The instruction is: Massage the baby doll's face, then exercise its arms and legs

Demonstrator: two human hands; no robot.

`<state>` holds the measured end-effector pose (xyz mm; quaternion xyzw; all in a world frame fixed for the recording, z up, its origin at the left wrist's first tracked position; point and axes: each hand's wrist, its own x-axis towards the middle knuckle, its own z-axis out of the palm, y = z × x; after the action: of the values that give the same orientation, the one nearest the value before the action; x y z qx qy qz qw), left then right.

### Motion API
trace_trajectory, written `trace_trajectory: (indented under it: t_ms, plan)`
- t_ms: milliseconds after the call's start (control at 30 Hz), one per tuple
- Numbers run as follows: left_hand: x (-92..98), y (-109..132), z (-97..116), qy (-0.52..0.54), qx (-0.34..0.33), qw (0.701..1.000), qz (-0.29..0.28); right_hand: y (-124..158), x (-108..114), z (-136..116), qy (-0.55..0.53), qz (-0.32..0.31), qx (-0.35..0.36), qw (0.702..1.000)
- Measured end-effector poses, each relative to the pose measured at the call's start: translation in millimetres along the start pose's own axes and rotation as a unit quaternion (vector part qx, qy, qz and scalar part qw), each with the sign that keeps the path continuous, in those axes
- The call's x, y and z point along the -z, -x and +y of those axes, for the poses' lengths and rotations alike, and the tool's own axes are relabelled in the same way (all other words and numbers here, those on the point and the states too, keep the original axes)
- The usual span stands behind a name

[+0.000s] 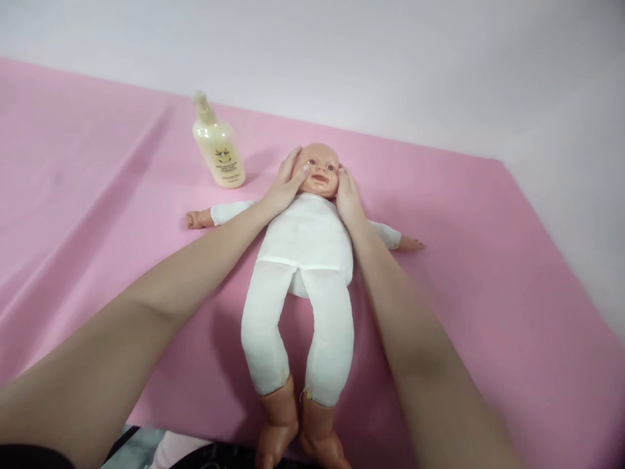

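Observation:
A baby doll with a white cloth body lies on its back, arms spread, feet toward me. Its bare head faces up between my two hands. My left hand lies along the left side of the head, fingers stretched out and the thumb on the cheek. Against the opposite side rests my right hand, its fingers also straight; part of that hand is hidden by its own back. Beyond my left forearm a pump bottle of pale yellow liquid stands upright.
A pink cover spreads under the doll, with long folds at the left. Its far edge meets a pale wall or floor. The doll's feet reach the near edge, where dark and pale cloth shows below.

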<state>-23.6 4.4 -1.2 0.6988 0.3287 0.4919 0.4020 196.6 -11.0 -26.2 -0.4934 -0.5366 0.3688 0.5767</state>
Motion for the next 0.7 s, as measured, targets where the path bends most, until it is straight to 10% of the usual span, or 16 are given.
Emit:
trace_trajectory:
  t_ms: [700]
  plan:
    - [2.3,-7.9,-19.1,-0.032,-0.001,0.999,0.008,3.3,-2.6,-5.6,0.003,0.003,0.007,1.000]
